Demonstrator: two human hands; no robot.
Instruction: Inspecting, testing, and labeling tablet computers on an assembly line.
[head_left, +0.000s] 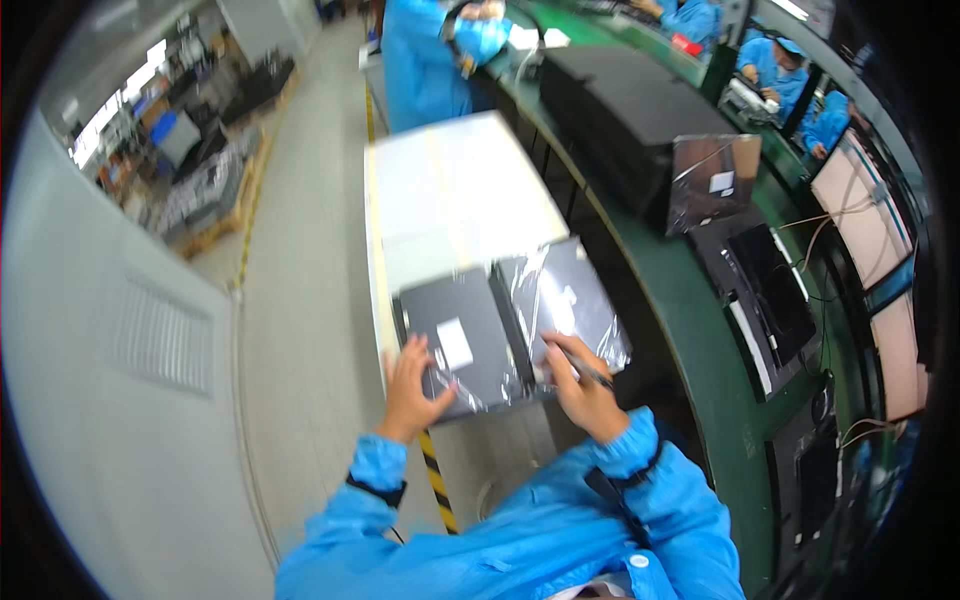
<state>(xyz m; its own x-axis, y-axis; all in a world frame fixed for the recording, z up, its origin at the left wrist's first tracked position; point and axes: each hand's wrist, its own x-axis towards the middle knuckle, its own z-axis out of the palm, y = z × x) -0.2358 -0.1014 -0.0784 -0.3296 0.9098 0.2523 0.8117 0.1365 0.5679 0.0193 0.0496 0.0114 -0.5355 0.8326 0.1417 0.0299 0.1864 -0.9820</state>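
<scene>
White table stretches ahead; panels line near edge.

The left hand is palm down, its fingers spread and pointing forward, its thumb angled out toward the right hand. The right hand is curled, its fingers bent in a grip. Behind the hands, both forearms reach forward, apart.

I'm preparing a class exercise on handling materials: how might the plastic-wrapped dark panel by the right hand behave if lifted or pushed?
The wrapped panel is probably slippery, since its clear film looks glossy and wrinkled. It seems stiff, lying flat without visible sagging. Being broad and low, it would likely slide rather than roll.
</scene>
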